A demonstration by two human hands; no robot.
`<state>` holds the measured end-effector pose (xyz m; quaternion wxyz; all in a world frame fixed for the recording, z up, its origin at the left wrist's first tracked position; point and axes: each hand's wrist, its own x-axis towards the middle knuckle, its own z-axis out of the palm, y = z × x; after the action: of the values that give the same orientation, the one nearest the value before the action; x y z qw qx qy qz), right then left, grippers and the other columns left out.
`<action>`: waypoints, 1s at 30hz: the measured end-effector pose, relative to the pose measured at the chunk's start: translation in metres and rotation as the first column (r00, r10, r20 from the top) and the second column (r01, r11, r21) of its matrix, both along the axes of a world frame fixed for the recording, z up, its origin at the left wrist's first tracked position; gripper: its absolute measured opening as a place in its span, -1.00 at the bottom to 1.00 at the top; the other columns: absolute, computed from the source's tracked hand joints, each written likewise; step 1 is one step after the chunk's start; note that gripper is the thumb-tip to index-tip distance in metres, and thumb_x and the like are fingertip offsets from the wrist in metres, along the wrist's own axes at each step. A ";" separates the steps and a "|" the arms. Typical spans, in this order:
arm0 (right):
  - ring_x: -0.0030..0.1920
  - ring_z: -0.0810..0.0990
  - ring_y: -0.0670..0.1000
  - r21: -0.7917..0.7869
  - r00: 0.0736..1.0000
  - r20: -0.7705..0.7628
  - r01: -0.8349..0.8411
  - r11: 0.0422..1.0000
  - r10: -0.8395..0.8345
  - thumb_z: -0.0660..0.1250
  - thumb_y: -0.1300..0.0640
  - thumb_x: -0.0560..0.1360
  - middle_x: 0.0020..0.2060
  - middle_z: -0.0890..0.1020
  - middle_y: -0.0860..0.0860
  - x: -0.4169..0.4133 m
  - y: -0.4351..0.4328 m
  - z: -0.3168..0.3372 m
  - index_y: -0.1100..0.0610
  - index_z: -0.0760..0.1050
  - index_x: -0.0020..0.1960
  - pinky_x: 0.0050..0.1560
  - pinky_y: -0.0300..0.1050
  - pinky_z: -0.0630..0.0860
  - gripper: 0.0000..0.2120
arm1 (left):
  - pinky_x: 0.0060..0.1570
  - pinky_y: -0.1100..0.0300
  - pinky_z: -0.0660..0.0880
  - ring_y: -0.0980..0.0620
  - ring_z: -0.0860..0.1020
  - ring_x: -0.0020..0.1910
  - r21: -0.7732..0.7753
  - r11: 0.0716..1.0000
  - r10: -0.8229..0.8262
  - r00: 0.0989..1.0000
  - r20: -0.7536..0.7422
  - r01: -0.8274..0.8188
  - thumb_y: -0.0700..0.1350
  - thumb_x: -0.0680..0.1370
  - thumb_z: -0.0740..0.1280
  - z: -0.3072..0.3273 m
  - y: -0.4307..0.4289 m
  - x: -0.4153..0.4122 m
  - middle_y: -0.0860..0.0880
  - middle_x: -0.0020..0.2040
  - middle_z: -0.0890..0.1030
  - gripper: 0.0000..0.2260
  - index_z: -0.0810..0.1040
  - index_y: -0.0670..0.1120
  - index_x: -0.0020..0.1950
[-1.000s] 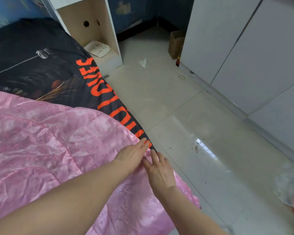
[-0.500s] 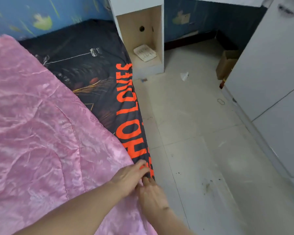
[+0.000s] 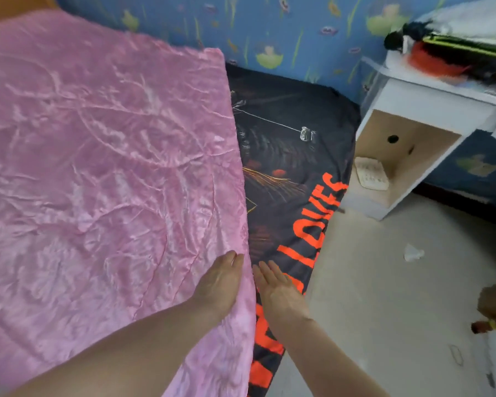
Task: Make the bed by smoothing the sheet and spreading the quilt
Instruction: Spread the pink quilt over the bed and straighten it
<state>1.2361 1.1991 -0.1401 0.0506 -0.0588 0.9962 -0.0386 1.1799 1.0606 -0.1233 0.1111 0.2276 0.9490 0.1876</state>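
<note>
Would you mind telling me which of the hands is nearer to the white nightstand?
Right. The right hand lies flat on the black sheet, on the side of the bed facing the nightstand. The left hand rests on the pink quilt, farther away.

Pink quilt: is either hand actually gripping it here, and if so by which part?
Nothing is gripped. The left hand lies flat on the pink quilt near its right edge, and the right hand lies flat and open on the black sheet beside it.

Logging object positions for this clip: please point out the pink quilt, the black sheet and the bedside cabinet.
pink quilt [image 3: 103, 173]: head view, its wrinkled middle.
black sheet [image 3: 292, 156]: head view, bare printed area.
bedside cabinet [image 3: 430, 98]: head view, white top panel.
</note>
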 end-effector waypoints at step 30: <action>0.15 0.62 0.12 -0.049 0.882 -0.013 -0.472 0.880 0.472 0.65 0.32 -0.12 0.19 0.60 0.13 -0.291 0.096 0.014 0.18 0.60 0.20 -0.02 -0.08 0.61 -0.14 | -0.28 0.17 0.58 -0.07 0.60 -0.24 -0.175 0.872 0.457 0.889 -0.040 -0.456 -0.22 0.07 0.60 -0.012 0.097 -0.202 -0.09 -0.14 0.59 -0.58 0.66 -0.17 -0.10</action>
<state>0.9451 1.2951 -0.1264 0.0565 -0.3006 0.9507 -0.0502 0.9778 1.1576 -0.1349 0.0852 -0.0139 0.9887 0.1224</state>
